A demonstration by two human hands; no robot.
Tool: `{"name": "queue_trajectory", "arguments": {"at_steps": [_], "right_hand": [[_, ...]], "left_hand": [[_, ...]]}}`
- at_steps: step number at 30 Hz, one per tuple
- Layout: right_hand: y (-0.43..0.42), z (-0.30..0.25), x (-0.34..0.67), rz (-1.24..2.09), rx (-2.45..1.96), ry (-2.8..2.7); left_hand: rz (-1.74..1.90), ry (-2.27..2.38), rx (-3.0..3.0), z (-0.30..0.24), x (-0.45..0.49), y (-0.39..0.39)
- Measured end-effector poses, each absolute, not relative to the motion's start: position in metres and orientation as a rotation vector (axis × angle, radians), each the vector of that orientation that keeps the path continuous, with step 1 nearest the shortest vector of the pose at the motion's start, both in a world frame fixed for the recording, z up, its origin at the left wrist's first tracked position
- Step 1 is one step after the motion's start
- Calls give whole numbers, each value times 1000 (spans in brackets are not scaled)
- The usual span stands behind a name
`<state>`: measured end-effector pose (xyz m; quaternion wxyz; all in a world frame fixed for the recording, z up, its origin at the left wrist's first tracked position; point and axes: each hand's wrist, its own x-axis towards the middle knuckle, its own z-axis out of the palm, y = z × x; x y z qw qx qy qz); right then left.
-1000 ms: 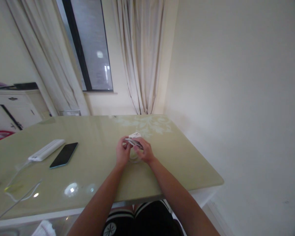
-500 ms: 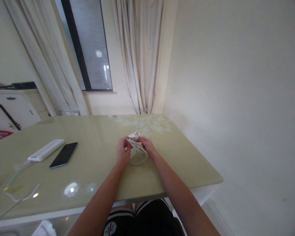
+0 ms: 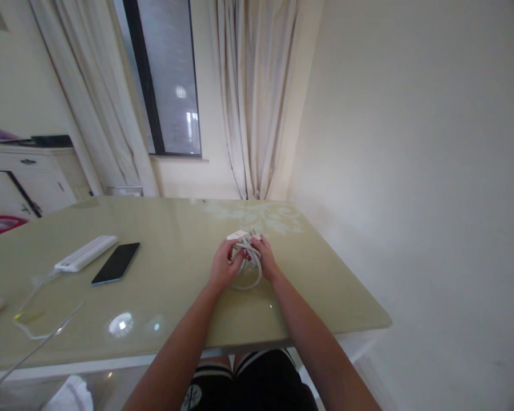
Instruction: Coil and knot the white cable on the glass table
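Left hand (image 3: 226, 264): grasping the looped cord (image 3: 251, 249) at the frame's center, slightly low.
Right hand (image 3: 266, 260): pinching the plug (image 3: 254, 234) just beside it.
Cord: drooping below both hands.
Phone (image 3: 116, 263): lying center left.

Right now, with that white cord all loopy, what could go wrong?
The white cord has a loose loop below the hands, so it might tangle or slip. At left, another cable crosses the near edge of the table, so it might get snagged.
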<state>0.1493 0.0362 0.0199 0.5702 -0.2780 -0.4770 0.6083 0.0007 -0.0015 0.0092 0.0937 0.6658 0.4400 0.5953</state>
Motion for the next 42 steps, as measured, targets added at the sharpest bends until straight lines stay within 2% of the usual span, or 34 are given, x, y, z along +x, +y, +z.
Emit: {"name": "queue_trajectory", "arguments": {"at_steps": [5,15,22,26,35,42], "right_hand": [[34,19,149,1460,-674,-1241],[31,17,146,1484,-631,-1286],[48,11,146,1357,-645,-930],[61,21,164,1173,-627,-742],[90,73,263,796,-682,-374],[77,157,336,621,-492,-435]], "left_hand": [[1878,1435,2057,14,-2,-5],[1823,1026,1771,17,-1,-2],[1882,1282,1909,16,-8,0],[1844,1318,1754,11,-7,4],[1997,1160,1071,9,-22,16],[1607,1046,1088,19,-11,9]]}}
